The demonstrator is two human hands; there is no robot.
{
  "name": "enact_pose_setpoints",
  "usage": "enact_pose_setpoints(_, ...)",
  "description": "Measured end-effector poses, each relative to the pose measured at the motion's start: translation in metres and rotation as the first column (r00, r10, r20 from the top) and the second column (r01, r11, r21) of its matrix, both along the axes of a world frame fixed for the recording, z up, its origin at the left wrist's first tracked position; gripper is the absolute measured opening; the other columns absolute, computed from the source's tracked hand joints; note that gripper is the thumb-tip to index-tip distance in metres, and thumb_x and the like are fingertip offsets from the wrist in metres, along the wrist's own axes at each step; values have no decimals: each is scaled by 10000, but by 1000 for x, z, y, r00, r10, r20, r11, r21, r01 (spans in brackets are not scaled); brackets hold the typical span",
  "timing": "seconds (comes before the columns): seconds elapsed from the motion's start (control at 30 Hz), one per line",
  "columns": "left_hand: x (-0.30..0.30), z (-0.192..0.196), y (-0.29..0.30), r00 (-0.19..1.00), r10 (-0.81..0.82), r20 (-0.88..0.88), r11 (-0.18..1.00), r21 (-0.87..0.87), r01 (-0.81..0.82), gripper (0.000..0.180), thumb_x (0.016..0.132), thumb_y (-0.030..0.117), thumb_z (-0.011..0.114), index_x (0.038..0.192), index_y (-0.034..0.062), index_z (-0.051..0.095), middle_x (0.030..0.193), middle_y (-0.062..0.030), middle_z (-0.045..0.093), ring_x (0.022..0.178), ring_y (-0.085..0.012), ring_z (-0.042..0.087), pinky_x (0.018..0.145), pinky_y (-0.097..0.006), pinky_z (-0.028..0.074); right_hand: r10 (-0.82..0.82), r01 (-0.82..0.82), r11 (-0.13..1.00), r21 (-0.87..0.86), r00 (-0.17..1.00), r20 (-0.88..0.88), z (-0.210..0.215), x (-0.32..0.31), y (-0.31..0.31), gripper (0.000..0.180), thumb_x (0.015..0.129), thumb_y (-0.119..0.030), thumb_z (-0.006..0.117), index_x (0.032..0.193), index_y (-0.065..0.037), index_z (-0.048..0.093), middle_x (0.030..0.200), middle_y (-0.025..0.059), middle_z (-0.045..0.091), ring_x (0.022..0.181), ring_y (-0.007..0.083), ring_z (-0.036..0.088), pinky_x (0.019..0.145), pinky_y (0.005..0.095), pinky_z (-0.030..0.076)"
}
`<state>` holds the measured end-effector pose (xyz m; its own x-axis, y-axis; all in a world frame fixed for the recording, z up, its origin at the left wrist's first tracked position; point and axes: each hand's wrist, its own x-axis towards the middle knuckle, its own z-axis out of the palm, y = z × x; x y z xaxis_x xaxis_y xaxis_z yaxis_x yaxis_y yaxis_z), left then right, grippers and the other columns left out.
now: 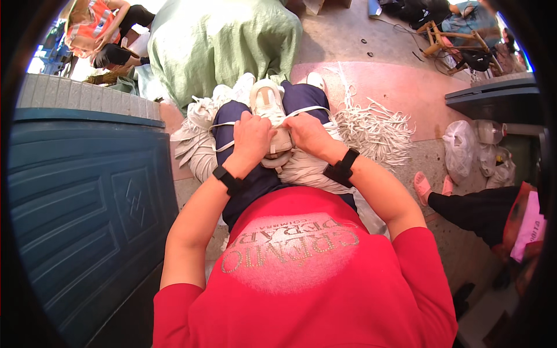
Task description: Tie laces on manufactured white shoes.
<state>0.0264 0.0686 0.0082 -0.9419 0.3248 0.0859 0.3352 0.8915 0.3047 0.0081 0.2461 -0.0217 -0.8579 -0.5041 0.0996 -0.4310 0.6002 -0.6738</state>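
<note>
Between my knees rests a beige and white sneaker (268, 98), its toe pointing away from me and its heel near my lap. My left hand (250, 138) is closed at the shoe's left side, pinching a white shoelace (223, 147) whose loose end loops over my left thigh. On the other side my right hand (310, 134) is closed on the lace too, and a strand (307, 109) arcs across my right thigh. Both hands meet over the shoe's lacing, touching it. My fingertips hide part of the lace.
A heap of loose white laces (377, 134) lies right of my legs, and pale shoes (194, 139) are piled at the left. Ahead stands a large green cloth-covered bulk (226, 46). A blue door panel (87, 214) borders the left. Plastic bags (458, 148) and another person's feet (422, 187) are at right.
</note>
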Motion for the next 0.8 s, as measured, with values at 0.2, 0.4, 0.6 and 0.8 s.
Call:
enact_pose_setpoints(0.2,-18,-5,-10,990,4,-138,996,-91,-17,136,710,121,616,711,62,493,677,-95,530,742,-278,517,615,-393,412,243,-163,921,353,950,-195,18,-2,-4,88,673,-59,557,755,-59,590,749,111,587,807,252,537,683,368,422)
enact_pose_setpoints(0.4,-46,-6,-10,849,10,528,698,604,-383,131,713,99,651,748,8,563,668,-25,579,631,-141,537,576,-304,434,125,-122,992,35,902,-414,39,-10,-11,108,712,-35,535,819,-44,530,710,106,570,787,283,525,686,375,413)
enact_pose_setpoints(0.6,-59,0,17,761,-228,607,858,495,-138,99,716,84,606,766,2,629,717,-68,631,668,-171,579,656,-302,461,-123,-294,526,-798,902,-413,232,-33,16,86,908,-59,400,910,-3,466,678,87,528,565,161,519,546,271,459)
enact_pose_setpoints(0.8,-41,-3,-19,992,-28,125,999,37,23,167,744,64,520,857,53,643,792,-115,625,775,-308,553,702,-388,455,-248,177,619,-765,969,23,202,-46,44,143,904,-181,496,893,-39,506,658,-6,495,526,52,414,481,202,393)
